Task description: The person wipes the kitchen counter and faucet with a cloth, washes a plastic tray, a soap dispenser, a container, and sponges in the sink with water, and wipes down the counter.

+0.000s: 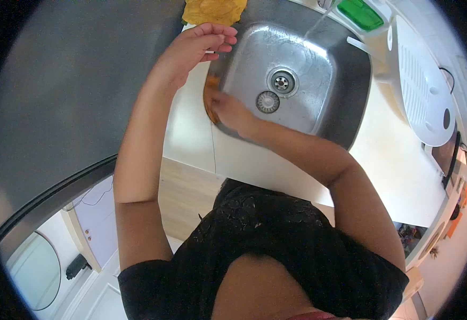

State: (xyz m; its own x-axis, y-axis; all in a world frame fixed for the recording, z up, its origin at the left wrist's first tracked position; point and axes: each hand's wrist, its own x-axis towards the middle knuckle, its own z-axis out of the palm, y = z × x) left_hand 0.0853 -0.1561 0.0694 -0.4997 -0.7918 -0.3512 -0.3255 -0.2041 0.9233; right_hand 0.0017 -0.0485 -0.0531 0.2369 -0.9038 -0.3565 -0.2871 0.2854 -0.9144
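My left hand (pixel 206 44) hangs over the left rim of the metal sink (pixel 318 101), fingers loosely bent and apart, with nothing visible in it. A small white band shows between its fingers. Below it, my right hand (pixel 229 111) is blurred and closed on an orange-brown cloth (pixel 210 98), which lies against the sink's left edge. Near the sink's middle are the drain (pixel 281 81) and a round metal strainer (pixel 268 101) beside it. Water (pixel 316 24) runs in at the top.
A yellow cloth (pixel 212 10) lies beyond my left hand. Behind the sink is a green item (pixel 361 14) in a pale holder. To the right, a white slotted rack (pixel 425 85) stands over the white counter (pixel 398 176). A large dark surface (pixel 73 96) fills the left.
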